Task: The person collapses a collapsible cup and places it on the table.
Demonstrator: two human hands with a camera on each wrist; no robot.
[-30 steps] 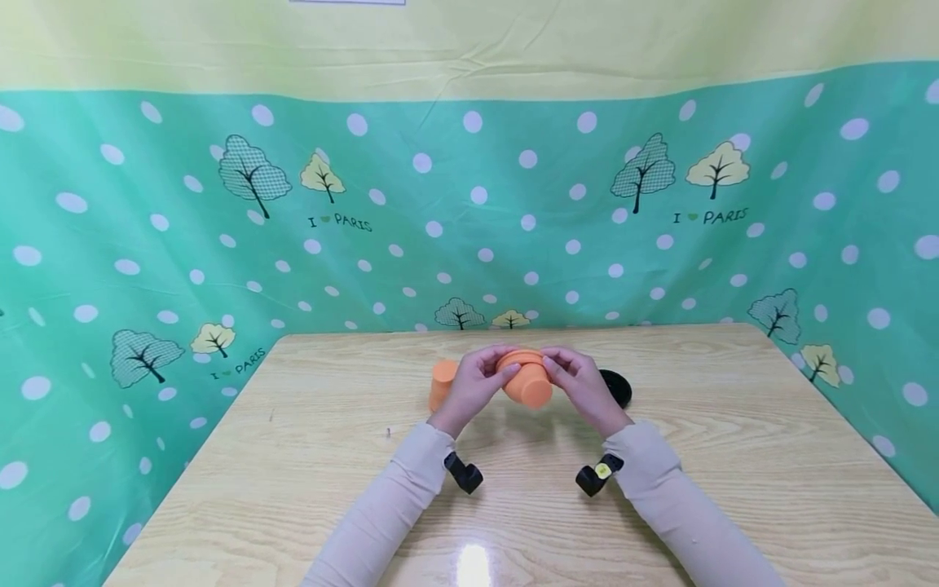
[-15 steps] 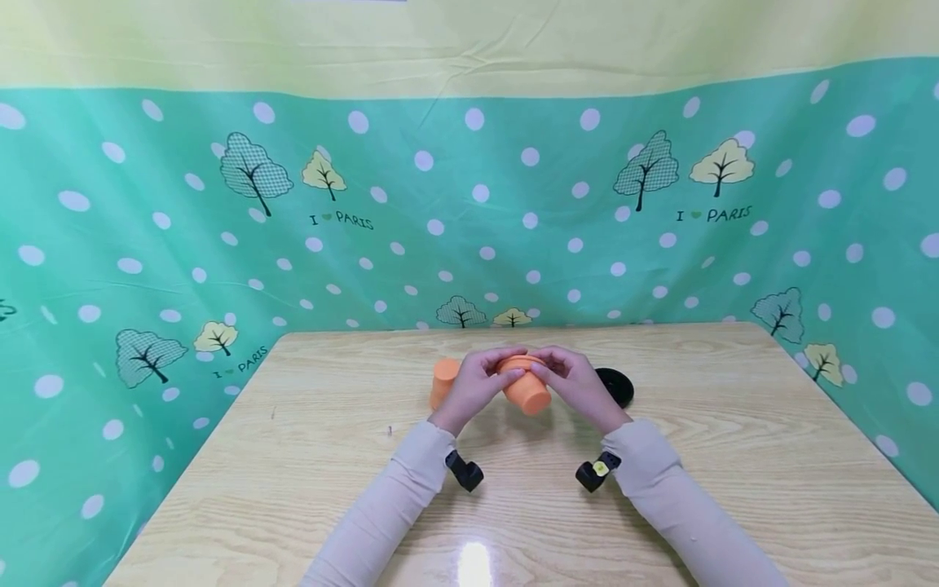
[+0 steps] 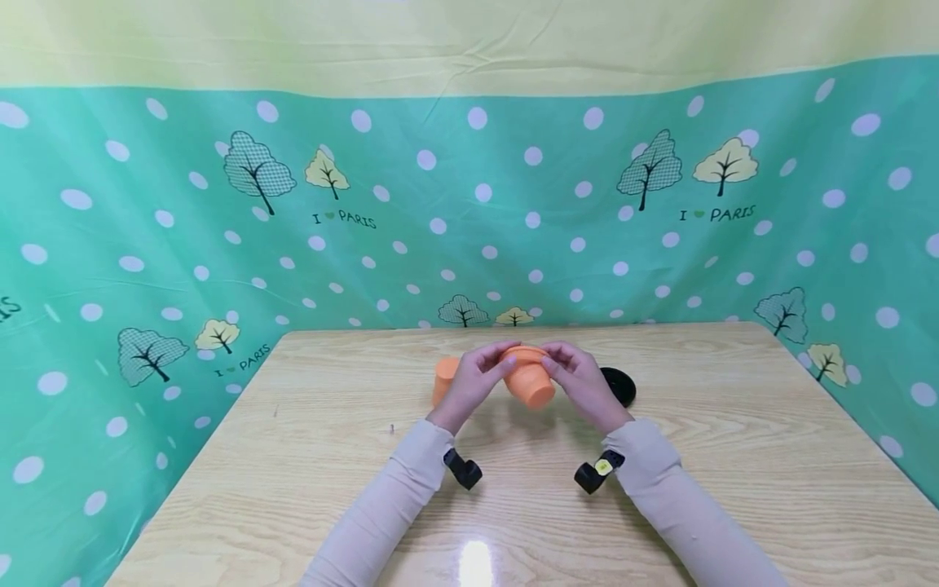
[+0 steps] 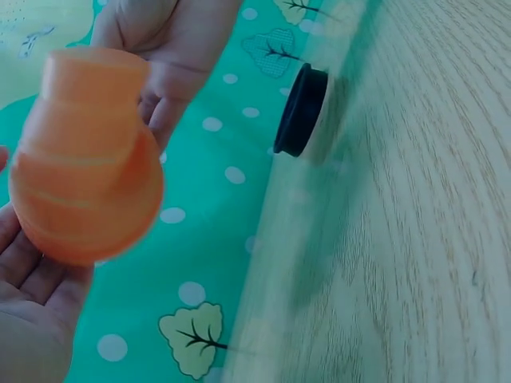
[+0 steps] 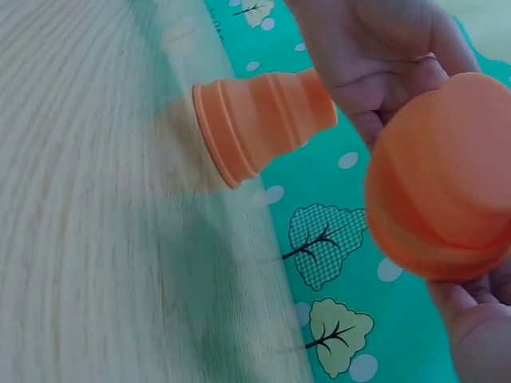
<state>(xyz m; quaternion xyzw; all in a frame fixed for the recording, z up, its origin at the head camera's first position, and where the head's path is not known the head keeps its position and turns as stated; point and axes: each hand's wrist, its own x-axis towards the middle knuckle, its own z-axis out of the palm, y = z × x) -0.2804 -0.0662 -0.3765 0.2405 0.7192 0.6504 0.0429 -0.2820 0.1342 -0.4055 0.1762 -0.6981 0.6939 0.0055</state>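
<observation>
An orange cup [image 3: 526,383] with stepped, ringed walls is held up over the table between both hands, its narrow base tilted toward me. My left hand [image 3: 480,379] grips it from the left, thumb on the wall and fingers behind the wide rim. On the opposite side my right hand [image 3: 581,383] grips the rim area the same way. In the left wrist view the cup's wall [image 4: 88,159] bulges unevenly below its narrow end. A second orange cup [image 5: 263,120] stands upside down on the table beside my left hand, its wide rim down.
A round black lid-like piece [image 3: 619,387] lies on the wooden table [image 3: 734,440], just beyond my right wrist. A green dotted curtain [image 3: 469,212] hangs behind the table. Each wrist wears a small black camera.
The held cup dipped with its base lower, then rose slightly again in both hands. Its outline looks straighter than a second ago, when the base sat off to one side.
</observation>
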